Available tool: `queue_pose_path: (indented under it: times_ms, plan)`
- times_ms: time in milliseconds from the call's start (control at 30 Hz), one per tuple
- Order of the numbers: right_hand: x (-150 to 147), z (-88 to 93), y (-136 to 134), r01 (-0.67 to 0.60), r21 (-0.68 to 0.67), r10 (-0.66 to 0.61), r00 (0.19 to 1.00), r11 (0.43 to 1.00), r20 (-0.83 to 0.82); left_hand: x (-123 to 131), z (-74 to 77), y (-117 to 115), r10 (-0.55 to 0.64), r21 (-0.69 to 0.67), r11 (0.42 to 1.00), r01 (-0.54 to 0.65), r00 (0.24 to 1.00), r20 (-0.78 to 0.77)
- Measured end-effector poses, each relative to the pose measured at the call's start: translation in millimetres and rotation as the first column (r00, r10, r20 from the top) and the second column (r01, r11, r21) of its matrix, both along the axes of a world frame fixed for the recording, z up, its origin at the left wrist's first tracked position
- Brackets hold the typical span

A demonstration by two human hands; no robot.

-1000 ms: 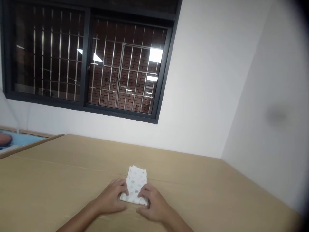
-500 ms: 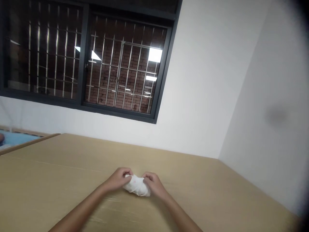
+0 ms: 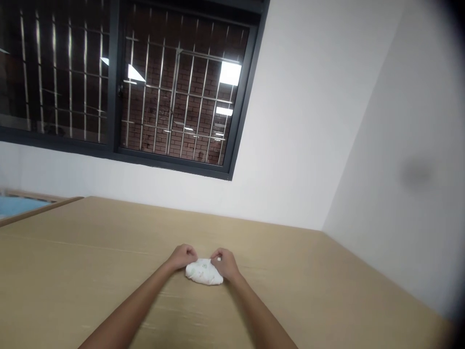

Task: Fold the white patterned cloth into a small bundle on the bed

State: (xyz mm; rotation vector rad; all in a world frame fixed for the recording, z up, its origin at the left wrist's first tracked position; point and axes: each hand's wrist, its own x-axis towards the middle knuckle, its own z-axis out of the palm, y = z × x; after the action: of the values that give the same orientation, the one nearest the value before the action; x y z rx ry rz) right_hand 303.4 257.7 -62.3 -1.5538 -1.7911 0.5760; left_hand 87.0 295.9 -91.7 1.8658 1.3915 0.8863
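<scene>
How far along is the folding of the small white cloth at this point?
Done: the small printed white cloth is already a tight bundle on the tan table. In hand: left hand and right hand grip its two ends. Left: letting go; nothing else lies nearby.

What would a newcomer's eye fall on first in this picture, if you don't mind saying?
Most likely the small white cloth bundle lying on the tan table, pinched at its far edge by the left hand and the right hand. Next comes the dark barred window in the white wall behind, upper left.
</scene>
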Motion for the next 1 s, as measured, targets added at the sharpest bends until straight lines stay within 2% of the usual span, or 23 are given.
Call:
queue_pose_path:
  times_ms: [133,233,367,467,567,733,1000]
  plan:
    - [-7,16.4,-6,-0.001,0.040,-0.002,0.997,0.999,0.076,2,15.3,0,0.037,0.065,0.997,-0.034,0.998,-0.050]
    - [-17,18.6,-16,-0.075,0.093,0.056,0.980,0.993,0.189,21,24.6,-16,0.044,0.190,0.981,-0.031,0.997,-0.067]
    - [-31,0.2,-27,-0.297,0.008,0.275,0.894,0.955,0.354,60,19.6,-51,-0.034,0.275,0.959,0.066,0.992,-0.118]
    - [-34,-16.2,-28,-0.294,-0.037,0.283,0.869,0.955,0.406,76,8.7,-66,-0.008,0.268,0.962,0.054,0.986,-0.168]
    - [-30,-25.6,-26,-0.273,-0.039,0.262,0.862,0.961,0.434,73,-1.6,-66,-0.023,0.228,0.970,0.080,0.969,-0.245]
    - [-26,-28.8,-28,-0.316,0.016,0.281,0.866,0.949,0.412,55,-14.5,-61,-0.066,0.215,0.968,0.132,0.955,-0.289]
    - [-8,-24.5,-39,-0.137,-0.075,0.156,0.896,0.988,0.415,43,-19.7,-53,-0.026,0.236,0.963,0.132,0.914,-0.405]
